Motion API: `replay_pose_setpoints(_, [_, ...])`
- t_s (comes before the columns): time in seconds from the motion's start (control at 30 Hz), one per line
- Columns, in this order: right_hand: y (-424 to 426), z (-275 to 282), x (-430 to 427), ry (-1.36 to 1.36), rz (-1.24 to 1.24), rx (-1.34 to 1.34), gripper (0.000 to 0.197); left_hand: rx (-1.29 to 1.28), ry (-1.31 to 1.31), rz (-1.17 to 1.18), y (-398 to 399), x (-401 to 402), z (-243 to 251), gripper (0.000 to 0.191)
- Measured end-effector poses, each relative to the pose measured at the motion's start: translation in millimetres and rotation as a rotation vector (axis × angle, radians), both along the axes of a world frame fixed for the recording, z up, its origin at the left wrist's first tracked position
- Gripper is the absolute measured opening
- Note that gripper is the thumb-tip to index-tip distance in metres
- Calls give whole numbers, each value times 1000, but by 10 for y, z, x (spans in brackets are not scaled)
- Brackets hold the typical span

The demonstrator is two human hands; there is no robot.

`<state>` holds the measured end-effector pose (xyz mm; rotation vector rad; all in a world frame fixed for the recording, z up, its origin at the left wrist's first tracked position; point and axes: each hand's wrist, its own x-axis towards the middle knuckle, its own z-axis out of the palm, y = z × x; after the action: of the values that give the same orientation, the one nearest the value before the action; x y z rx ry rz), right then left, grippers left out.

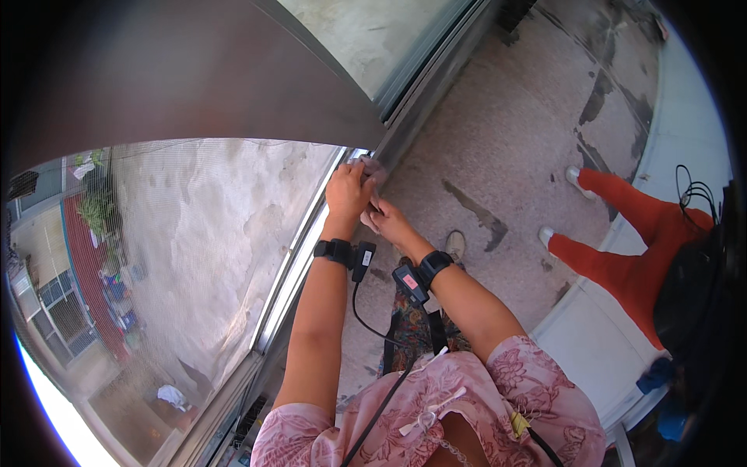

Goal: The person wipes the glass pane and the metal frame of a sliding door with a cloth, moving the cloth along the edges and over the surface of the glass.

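Note:
At the lower end of a dark panel, my left hand (345, 191) has its fingers bent over a thin greyish-pink cloth (375, 169), close to the metal window track (303, 257). Just to its right and lower, my right hand (395, 223) pinches another part of what looks like the same cloth. Both hands are almost touching, and the fingers partly hide the cloth. Beside the track, a mesh screen (192, 245) fills the window opening. Each wrist wears a black strap with a small device, the left one (363, 260) trailing a cable.
A broad brown panel (204, 76) crosses the upper left. Another person in orange trousers (624, 257) is at the right, feet on the stained floor (496, 146). Black cables (694, 192) hang beside that person. Beyond the mesh are plants (96, 210) and a building.

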<state>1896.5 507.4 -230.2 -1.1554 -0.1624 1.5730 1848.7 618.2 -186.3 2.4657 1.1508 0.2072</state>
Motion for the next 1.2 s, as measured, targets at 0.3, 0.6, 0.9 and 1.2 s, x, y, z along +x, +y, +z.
replay_pose_setpoints(0.3, [-547,29,103,-298,263,-2,25,-190,-343,670,88,-258,-130,27])
replay_pose_setpoints(0.6, [-583,29,68,-444,335,-92,27,-307,-557,521,-81,-2,-178,13])
replay_pose_setpoints(0.9, [-612,-248,167,-347,88,-49,33,95,-116,22,-84,189,-141,27])
replay_pose_setpoints(1.2, [-553,-97,139,-285,124,-141,36,26,-19,76,-109,306,-113,33])
